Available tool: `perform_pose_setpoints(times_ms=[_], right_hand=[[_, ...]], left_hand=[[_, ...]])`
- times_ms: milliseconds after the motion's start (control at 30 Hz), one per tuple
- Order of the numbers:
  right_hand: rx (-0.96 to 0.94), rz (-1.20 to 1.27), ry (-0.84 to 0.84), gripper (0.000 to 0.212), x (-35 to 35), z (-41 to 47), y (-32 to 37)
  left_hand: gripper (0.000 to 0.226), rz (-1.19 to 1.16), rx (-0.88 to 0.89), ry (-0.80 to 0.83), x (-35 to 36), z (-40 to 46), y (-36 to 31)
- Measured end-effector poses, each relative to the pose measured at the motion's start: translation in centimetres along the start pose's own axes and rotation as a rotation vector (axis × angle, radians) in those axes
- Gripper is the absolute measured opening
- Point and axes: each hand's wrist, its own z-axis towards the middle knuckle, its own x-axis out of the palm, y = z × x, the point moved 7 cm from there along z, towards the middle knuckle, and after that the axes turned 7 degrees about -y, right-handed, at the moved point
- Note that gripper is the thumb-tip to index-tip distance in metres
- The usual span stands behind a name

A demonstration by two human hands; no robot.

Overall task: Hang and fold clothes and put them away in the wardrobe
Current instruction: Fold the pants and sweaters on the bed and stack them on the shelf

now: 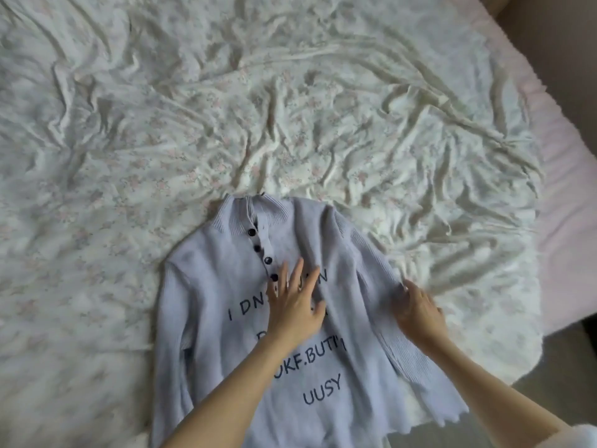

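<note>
Head view: we are pressing our left hand [295,305], fingers flat, on the sweater [226,286] near the bed's [129,124] front edge; right hand [416,310] pinching its sleeve. Soft, light knit; grip at seams.

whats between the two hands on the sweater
In the head view, only sweater fabric lies between the left hand and the right hand: a wrinkled stretch of its chest and shoulder seam. Nothing else sits there.
</note>
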Motion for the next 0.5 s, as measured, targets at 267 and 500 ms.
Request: perform_pose_setpoints(times_ms=[267, 500], right_hand=[[0.028, 0.104, -0.029, 0.010, -1.4, -1.4, -4.8], [-0.089, -0.021, -0.358, 0.023, -12.6, 3.2, -9.2]], left_hand=[[0.070, -0.040, -0.046, 0.112, 4.4, -1.6, -5.0], [0.068, 0.099, -0.001, 0.100, 5.0, 1.1, -10.1]])
